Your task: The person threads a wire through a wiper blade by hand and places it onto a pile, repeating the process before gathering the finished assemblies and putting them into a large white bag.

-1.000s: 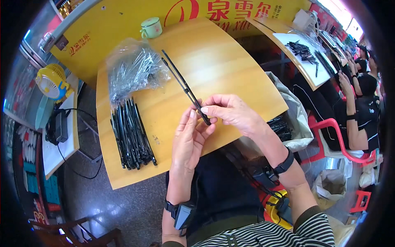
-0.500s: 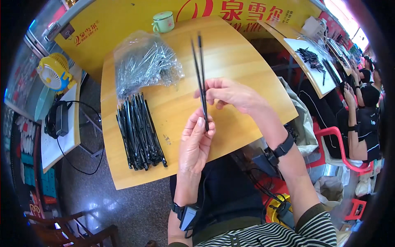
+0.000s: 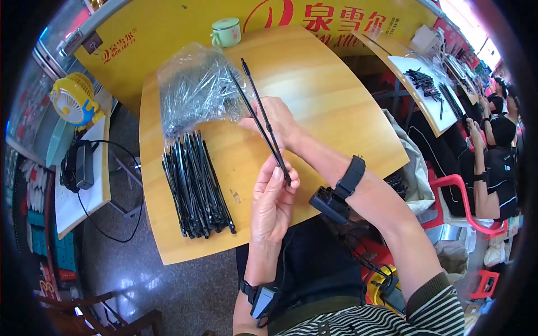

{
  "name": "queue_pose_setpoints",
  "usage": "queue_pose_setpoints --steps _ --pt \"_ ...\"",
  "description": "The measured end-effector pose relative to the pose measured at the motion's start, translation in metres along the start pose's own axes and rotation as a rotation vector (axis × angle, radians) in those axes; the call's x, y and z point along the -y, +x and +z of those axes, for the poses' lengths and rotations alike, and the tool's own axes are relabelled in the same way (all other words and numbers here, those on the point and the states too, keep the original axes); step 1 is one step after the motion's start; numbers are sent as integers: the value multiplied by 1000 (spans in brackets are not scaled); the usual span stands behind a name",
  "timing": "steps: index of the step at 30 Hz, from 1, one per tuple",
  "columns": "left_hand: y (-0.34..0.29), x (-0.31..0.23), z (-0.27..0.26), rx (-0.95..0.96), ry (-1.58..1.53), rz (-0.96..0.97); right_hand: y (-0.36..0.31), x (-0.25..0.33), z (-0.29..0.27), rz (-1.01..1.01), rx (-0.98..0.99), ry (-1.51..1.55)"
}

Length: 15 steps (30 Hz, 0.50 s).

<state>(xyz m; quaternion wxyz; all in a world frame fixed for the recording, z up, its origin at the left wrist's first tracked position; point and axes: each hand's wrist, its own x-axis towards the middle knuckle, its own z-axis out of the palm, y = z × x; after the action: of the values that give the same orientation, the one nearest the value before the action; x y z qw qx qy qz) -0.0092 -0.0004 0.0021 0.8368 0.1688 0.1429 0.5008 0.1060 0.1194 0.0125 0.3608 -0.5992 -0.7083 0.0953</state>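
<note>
My left hand (image 3: 273,196) is closed around the lower ends of two thin black sticks (image 3: 263,124), which spread apart toward their tops. Behind those sticks, my right hand (image 3: 276,120) reaches leftward over the table with fingers extended, partly hidden by the sticks; I see nothing held in it. Its fingertips come near the lower right corner of a clear plastic bag (image 3: 196,84) full of thin, shiny pieces. Left of my left hand lies a bundle of similar black sticks (image 3: 196,187), side by side on the wooden table (image 3: 314,73).
A pale green lidded mug (image 3: 226,32) stands at the back by a yellow partition (image 3: 162,28). On the left are a yellow fan (image 3: 73,98) and a black power adapter (image 3: 84,162). To the right, other people sit by a table with black sticks (image 3: 423,84).
My right hand has moved left, away from the sticks and toward the plastic bag. The sticks in my left hand now lean further left and stand wider apart.
</note>
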Motion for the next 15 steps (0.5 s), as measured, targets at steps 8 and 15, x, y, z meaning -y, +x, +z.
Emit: queue_pose_setpoints --steps 8,15 --pt "1 0 0 6 22 10 4 8 -15 495 173 385" --pt "-1 3 -2 17 28 -12 -2 1 -25 708 206 786"
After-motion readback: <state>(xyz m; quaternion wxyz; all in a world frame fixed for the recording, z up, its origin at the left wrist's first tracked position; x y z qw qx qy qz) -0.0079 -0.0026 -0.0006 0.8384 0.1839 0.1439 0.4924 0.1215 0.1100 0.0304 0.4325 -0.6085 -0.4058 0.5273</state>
